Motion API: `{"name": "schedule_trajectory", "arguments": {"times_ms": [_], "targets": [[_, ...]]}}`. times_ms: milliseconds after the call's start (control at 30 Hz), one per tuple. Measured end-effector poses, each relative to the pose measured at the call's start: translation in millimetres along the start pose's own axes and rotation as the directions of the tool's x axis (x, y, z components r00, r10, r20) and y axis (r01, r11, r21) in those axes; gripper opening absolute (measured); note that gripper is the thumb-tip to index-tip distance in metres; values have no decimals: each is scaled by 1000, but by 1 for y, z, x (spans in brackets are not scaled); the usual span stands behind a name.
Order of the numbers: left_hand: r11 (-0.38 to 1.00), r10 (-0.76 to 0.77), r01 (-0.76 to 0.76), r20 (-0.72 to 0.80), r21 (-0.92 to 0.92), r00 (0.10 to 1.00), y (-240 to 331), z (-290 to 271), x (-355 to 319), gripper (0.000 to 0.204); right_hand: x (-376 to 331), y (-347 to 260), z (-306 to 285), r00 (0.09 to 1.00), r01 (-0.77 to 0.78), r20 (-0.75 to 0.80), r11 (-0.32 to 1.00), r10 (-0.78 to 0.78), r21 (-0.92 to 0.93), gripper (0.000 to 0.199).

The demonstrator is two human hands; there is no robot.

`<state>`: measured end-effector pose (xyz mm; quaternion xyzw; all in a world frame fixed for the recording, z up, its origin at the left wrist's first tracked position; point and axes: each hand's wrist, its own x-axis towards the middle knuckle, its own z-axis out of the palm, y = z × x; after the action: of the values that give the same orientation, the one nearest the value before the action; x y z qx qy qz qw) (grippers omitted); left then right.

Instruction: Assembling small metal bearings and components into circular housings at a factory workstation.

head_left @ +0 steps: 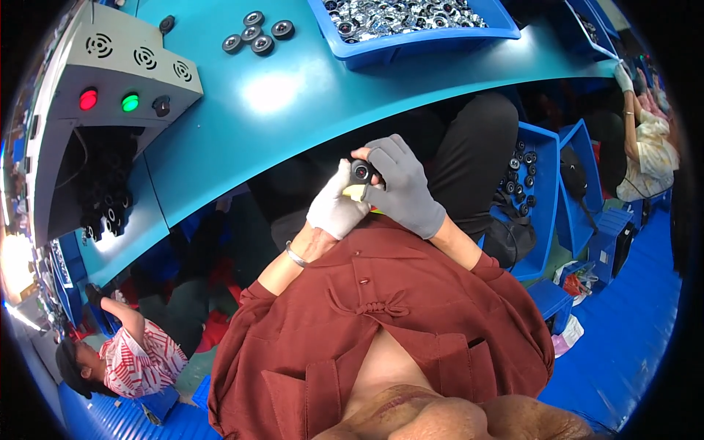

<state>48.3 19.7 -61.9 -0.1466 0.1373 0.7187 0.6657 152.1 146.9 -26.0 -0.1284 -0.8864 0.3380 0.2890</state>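
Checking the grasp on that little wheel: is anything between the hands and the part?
Nothing visible. The small black round bearing-like part sits directly in the grip of the grey-gloved right hand and the white-gloved left hand, in front of the teal table edge.

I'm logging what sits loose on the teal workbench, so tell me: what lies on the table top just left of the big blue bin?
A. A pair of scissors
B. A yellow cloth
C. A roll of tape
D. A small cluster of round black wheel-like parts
D: a cluster of round black parts with silvery centres lies on the teal workbench, left of the blue bin of metal pieces.
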Motion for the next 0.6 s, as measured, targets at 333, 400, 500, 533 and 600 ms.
{"name": "schedule_trajectory", "arguments": {"times_ms": [333, 400, 500, 533, 600], "targets": [[815, 265, -270, 85, 513, 961, 2, 5, -1, 44, -8, -2, -12, 975, -224, 77, 922, 211, 317, 33], [450, 436, -282, 67, 847, 897, 5, 13, -5, 58, -9, -5, -10, 846, -477, 173, 570, 505, 669, 29], [369, 537, -423, 182, 828, 824, 2, 15, -6, 64, -15, 4, -17, 785, -569, 306, 434, 538, 699, 22], [368, 538, -424, 182, 828, 823, 1, 14, -6, 64, -16, 4, -18, 737, -625, 407, 316, 539, 714, 20], [263, 559, -507, 299, 821, 773, -3, 9, -5, 66, -16, 3, -15, 733, -639, 418, 331, 537, 694, 18]]}}
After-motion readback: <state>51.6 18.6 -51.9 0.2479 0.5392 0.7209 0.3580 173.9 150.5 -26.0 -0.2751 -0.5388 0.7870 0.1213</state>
